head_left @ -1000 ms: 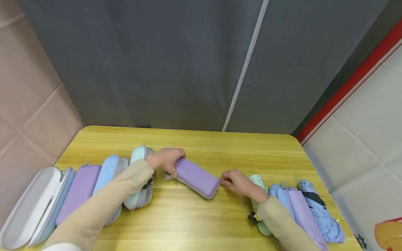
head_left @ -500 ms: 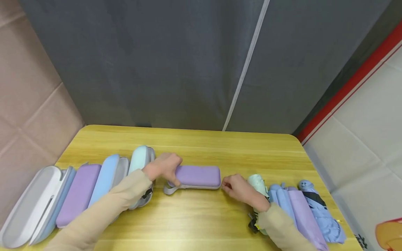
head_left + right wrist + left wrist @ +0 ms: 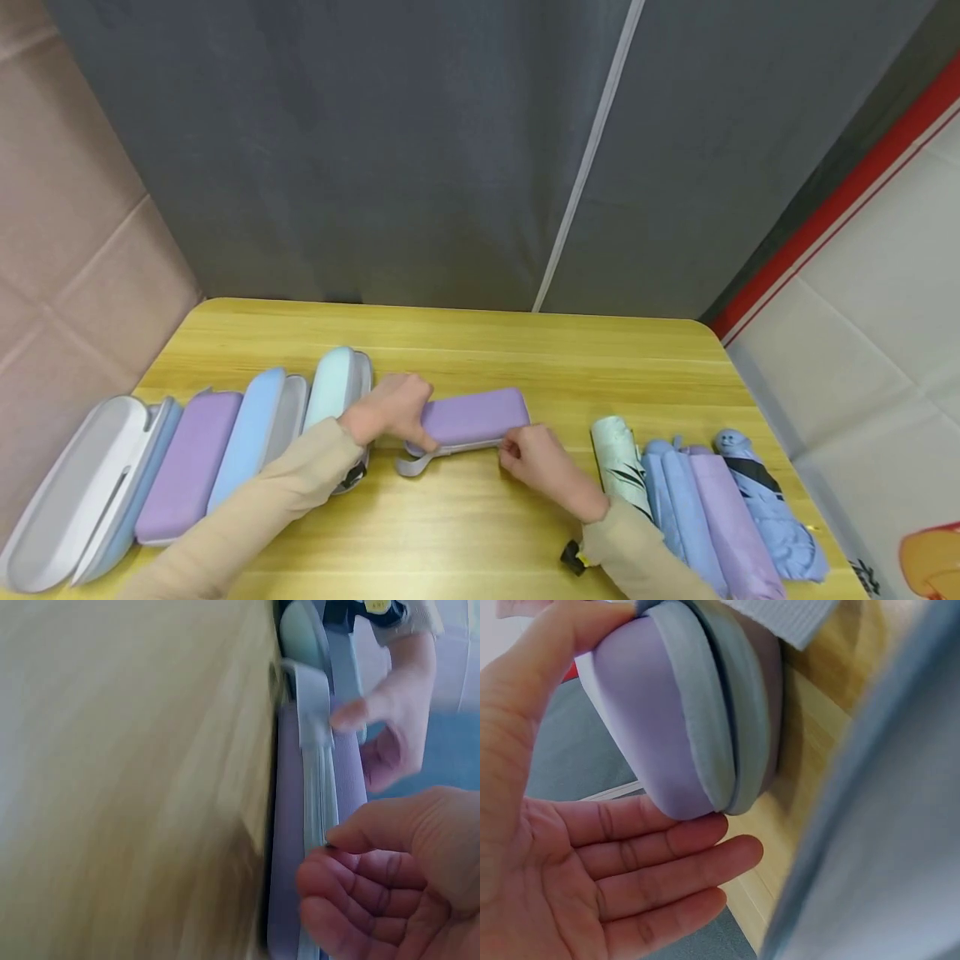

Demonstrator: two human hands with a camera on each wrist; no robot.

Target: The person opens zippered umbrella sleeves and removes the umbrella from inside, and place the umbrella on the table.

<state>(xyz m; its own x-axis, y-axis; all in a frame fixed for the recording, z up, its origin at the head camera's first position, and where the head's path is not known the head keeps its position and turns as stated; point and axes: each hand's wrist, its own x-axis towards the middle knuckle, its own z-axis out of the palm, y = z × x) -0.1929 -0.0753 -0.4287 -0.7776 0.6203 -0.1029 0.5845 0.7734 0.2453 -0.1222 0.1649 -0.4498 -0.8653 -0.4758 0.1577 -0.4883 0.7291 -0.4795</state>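
Observation:
A purple zip case (image 3: 472,417) with a grey wrist strap (image 3: 414,464) lies mid-table, its right end angled slightly away from me. My left hand (image 3: 390,408) holds its left end, thumb on one side and fingers along the other. In the left wrist view, a dark seam parts the two pale bands at that end of the case (image 3: 649,720). My right hand (image 3: 542,467) is at the near long side, fingers curled. The right wrist view has its thumb and forefinger pinching a small dark zip pull (image 3: 328,846) on the pale zip band.
Several cases line the left: an opened grey-lined one (image 3: 67,500), a purple one (image 3: 191,467), a blue one (image 3: 251,433) and a mint one (image 3: 330,387). Folded umbrellas lie at right: mint (image 3: 621,458), blue (image 3: 678,500), purple (image 3: 731,517) and patterned blue (image 3: 772,508).
The purple case has turned, its right end swinging away from me. My right hand has moved left from beyond its right end to the near side, while my left hand stays at the left end.

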